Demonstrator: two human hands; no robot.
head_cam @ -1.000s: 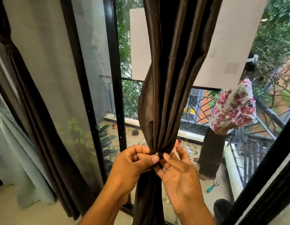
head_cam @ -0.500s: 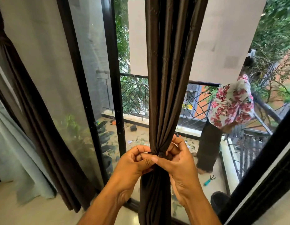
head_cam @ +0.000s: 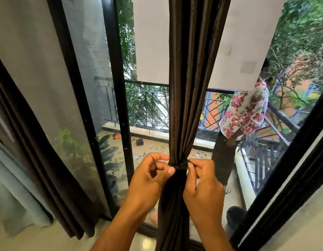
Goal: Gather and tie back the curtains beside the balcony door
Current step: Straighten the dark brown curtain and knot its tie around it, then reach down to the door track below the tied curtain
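Hands meet at the curtain (head_cam: 186, 105), bunched at the glass door (head_cam: 121, 105): left hand (head_cam: 150, 180) and right hand (head_cam: 202, 183) each pinch an end of the tie (head_cam: 180, 167) cinched around it

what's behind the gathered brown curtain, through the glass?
Behind the brown curtain: the balcony railing, a littered balcony floor, trees, and a person in a floral top at right. The strip directly behind the fabric is covered.
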